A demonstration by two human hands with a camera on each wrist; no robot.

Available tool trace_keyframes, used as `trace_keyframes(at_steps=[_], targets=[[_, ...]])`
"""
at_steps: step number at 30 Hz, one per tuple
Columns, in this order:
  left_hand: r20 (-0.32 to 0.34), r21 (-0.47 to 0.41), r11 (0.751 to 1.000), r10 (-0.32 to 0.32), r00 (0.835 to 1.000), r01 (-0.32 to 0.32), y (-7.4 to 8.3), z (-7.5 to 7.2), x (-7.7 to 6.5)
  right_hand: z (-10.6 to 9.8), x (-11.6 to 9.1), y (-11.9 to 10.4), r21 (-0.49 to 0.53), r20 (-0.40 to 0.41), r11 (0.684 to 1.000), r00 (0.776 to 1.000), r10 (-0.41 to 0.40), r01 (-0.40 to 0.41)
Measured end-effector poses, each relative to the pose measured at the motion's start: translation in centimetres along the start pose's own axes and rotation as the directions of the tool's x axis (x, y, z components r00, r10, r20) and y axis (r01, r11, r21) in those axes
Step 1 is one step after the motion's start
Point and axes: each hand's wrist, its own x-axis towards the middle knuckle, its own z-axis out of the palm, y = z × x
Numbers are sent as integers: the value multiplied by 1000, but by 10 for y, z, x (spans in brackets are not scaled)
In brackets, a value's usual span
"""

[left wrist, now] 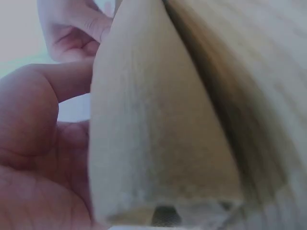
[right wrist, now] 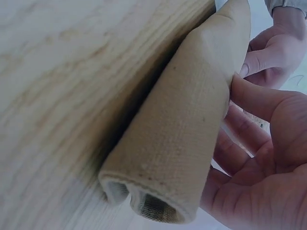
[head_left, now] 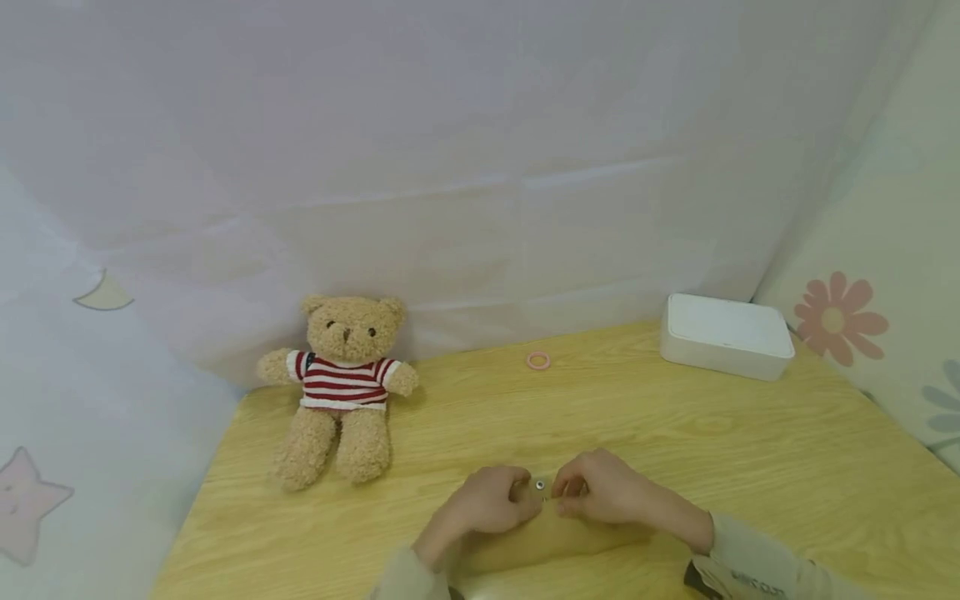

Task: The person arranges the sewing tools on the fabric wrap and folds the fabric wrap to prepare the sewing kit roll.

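Observation:
A beige cloth roll [head_left: 551, 542], coarse in weave, lies on the table near its front edge between the two hands. My left hand [head_left: 491, 497] grips its far edge with thumb and fingers. Close beside it, my right hand [head_left: 603, 487] pinches the same edge, thumb against the cloth [right wrist: 168, 129]. Between the hands shows a small round metal snap button [head_left: 540, 484]. In both wrist views the roll's end is partly hollow, with a darker lining inside. The left fingertips are hidden behind the cloth [left wrist: 148, 120] in the left wrist view.
A teddy bear [head_left: 345, 383] in a striped shirt sits at the table's back left. A pink ring [head_left: 537, 360] lies near the back edge, and a white box [head_left: 726, 335] stands at the back right. Cloth hangings [head_left: 450, 167] surround the wooden table [head_left: 637, 417].

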Motion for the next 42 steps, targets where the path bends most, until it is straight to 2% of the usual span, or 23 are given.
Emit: trace_keyframes(at_steps=[2, 5, 12, 19, 25, 28, 34, 42], targets=[[30, -51, 998, -23, 999, 25, -1, -3, 2, 0, 1, 0, 3, 10, 1000, 1000, 9, -9], [35, -87, 996, -12, 999, 15, -4, -4, 3, 0, 1, 1, 4, 18, 1000, 1000, 21, -21], [-50, -109, 991, 68, 996, -73, -3, 1, 3, -1, 1, -2, 3, -34, 998, 997, 66, -66], [-90, -151, 983, 96, 991, -109, -1, 5, 3, 1, 1, -2, 18, -80, 995, 991, 104, -103], [-147, -185, 971, 124, 981, -150, -1, 10, 5, 2, 2, -1, 46, -87, 995, 992, 96, -92], [-173, -192, 969, 121, 977, -154, -1, 10, 5, 2, 2, 0, 60, -89, 995, 992, 88, -83], [-209, -179, 977, 77, 975, -116, -2, 11, 4, 2, 2, -3, 47, -91, 997, 994, 68, -64], [-191, -143, 978, 124, 974, -152, 5, 17, -6, 5, -2, -5, 17, -83, 998, 994, 65, -64]])
